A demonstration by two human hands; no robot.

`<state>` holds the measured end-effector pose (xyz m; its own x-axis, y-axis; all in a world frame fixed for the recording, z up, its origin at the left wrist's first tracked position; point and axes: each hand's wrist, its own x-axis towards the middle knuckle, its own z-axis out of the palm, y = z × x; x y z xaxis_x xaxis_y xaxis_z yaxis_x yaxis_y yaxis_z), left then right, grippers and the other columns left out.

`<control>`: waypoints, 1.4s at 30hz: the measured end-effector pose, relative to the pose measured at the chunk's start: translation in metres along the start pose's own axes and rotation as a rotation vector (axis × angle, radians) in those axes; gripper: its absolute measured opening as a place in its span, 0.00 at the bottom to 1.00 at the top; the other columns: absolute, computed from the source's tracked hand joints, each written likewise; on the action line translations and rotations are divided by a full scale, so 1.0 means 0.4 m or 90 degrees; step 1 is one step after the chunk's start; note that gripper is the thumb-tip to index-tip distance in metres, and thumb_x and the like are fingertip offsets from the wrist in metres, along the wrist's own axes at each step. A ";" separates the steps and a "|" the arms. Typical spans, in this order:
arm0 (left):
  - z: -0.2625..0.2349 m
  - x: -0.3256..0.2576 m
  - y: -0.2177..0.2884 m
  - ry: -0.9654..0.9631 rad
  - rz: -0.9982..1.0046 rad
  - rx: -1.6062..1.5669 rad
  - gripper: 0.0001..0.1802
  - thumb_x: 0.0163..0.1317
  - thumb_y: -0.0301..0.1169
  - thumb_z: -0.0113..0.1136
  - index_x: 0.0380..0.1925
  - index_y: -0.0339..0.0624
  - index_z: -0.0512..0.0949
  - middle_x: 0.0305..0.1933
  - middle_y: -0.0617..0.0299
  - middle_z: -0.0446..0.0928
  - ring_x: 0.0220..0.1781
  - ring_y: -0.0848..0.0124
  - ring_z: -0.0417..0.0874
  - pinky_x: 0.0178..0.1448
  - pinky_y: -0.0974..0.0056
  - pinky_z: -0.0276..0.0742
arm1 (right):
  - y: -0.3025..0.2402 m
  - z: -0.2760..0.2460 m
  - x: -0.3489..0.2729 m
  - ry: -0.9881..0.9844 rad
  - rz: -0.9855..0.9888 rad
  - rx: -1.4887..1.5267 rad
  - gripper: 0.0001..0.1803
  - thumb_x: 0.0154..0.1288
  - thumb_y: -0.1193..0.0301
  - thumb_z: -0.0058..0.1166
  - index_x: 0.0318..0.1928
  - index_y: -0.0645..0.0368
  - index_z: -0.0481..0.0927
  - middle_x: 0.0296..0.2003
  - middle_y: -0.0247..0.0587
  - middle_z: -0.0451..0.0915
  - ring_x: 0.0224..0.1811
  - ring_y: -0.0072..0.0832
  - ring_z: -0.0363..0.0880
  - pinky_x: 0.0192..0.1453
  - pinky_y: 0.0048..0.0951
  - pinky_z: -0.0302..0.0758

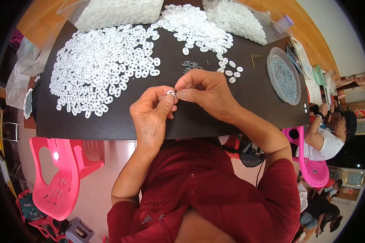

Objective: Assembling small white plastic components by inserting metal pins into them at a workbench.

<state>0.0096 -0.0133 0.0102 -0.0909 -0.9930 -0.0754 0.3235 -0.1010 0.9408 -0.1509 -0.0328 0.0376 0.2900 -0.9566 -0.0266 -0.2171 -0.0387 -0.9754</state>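
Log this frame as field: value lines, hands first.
left hand: pinches a small white piece
right hand: fingertips at that piece; grip unclear
table: dark
table left: large spread of white pieces
table centre: small grey heap, beyond right hand
table right: round clear tray, grey parts inside

A dark table [89, 130] bears heaped white oval pieces [101, 60], small grey parts [190, 66] and a round dish [276, 51].

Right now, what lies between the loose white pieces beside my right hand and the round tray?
A golden L-shaped item lies between those pieces and the tray, in the head view.
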 end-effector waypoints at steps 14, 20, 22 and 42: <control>0.005 -0.015 -0.013 0.038 0.063 0.077 0.03 0.61 0.22 0.55 0.32 0.35 0.78 0.25 0.69 0.74 0.24 0.85 0.70 0.25 0.78 0.66 | 0.016 0.034 -0.003 0.023 -0.034 -0.110 0.03 0.60 0.76 0.50 0.33 0.64 0.75 0.26 0.32 0.76 0.30 0.15 0.72 0.36 0.20 0.71; 0.015 -0.021 -0.022 0.051 0.068 0.071 0.04 0.60 0.21 0.56 0.31 0.30 0.78 0.26 0.64 0.76 0.24 0.81 0.72 0.26 0.77 0.68 | 0.034 0.050 -0.007 0.064 -0.068 -0.152 0.04 0.60 0.75 0.51 0.32 0.63 0.74 0.25 0.34 0.76 0.29 0.16 0.72 0.35 0.21 0.71; 0.017 -0.021 -0.034 0.069 0.081 0.066 0.03 0.60 0.21 0.56 0.31 0.34 0.78 0.24 0.68 0.74 0.23 0.84 0.70 0.24 0.78 0.66 | 0.035 0.050 -0.009 0.072 -0.074 -0.165 0.04 0.59 0.75 0.51 0.32 0.63 0.74 0.25 0.34 0.76 0.29 0.17 0.72 0.34 0.22 0.71; 0.024 -0.001 -0.027 -0.002 0.020 -0.070 0.06 0.60 0.22 0.57 0.35 0.30 0.77 0.27 0.57 0.78 0.23 0.77 0.74 0.26 0.74 0.71 | 0.088 -0.264 -0.120 0.314 -0.027 -0.425 0.08 0.53 0.80 0.56 0.35 0.61 0.82 0.29 0.35 0.78 0.34 0.22 0.75 0.39 0.23 0.71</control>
<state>-0.0027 -0.0111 0.0034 -0.0819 -0.9956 -0.0447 0.4269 -0.0756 0.9011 -0.2709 -0.0187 0.0276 -0.0985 -0.9612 0.2575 -0.7672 -0.0915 -0.6348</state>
